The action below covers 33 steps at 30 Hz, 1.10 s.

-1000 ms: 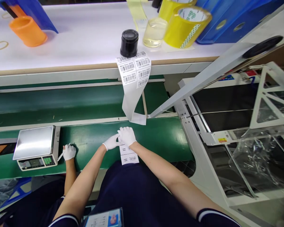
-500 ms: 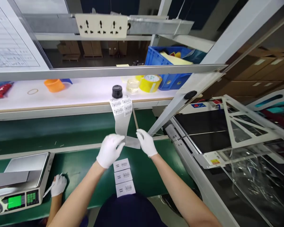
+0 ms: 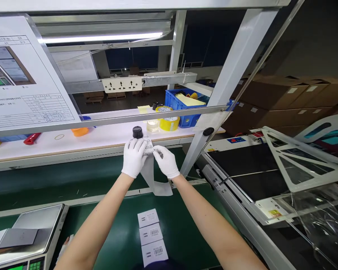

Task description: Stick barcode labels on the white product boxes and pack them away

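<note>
A white strip of barcode labels [image 3: 150,173] hangs from the white shelf [image 3: 101,140], pinned under a black round weight [image 3: 138,132]. My left hand [image 3: 133,156] in a white glove lies over the top of the strip, fingers curled on it. My right hand [image 3: 166,161], gloved too, pinches the strip's right edge at a barcode label [image 3: 148,147]. Below, three white labelled boxes [image 3: 152,237] lie in a row on the green belt [image 3: 115,240].
A scale [image 3: 25,234] stands at the lower left, another person's gloved hand [image 3: 64,244] beside it. On the shelf are yellow tape rolls [image 3: 169,120], a clear cup [image 3: 152,125], an orange cup [image 3: 80,131] and a blue crate [image 3: 186,105]. A metal frame machine [image 3: 284,168] is at right.
The view tilted upward. Both my hands rose from the strip's lower end to its top at the shelf edge. The three boxes stayed on the belt.
</note>
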Tool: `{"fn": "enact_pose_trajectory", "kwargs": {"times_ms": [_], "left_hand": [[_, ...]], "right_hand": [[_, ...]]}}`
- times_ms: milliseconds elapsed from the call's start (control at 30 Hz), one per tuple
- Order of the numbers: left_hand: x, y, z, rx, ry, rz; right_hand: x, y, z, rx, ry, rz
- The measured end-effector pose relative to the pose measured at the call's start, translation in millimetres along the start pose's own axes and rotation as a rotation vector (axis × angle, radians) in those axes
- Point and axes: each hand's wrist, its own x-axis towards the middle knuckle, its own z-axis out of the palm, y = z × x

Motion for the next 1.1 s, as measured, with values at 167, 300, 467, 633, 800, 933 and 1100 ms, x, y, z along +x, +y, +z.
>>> {"fn": "enact_pose_trajectory", "kwargs": {"times_ms": [167, 300, 467, 633, 800, 933, 1100], "left_hand": [[-1, 0, 2.9, -0.003, 0.009, -0.008], [2, -1, 2.7, -0.031, -0.01, -0.021], [-1, 0, -14.7, -0.059, -0.07, 0.002], [-97, 4, 12.6, -0.199, 0.047, -0.19], [-269, 44, 95.4, -0.64, -0.263, -0.812], [-345, 77, 129.2, -0.966, -0.422, -1.068], [-353, 96, 129.4, -1.004, -0.39, -1.132]], "right_hand": [[0, 4, 1, -0.228, 0.046, -0.22], [-7, -3, 1, -0.399, 0.201, -0.363], [-69, -16, -5, -0.338, 0.26, -0.289], [-199, 3, -11, -0.117, -0.055, 0.032], [-289, 29, 0, -0.003, -0.447, 0.319], [-305, 43, 30, 0.071, -0.517, 0.42], [-316, 53, 61, 0.144, -0.503, 0.657]]}}
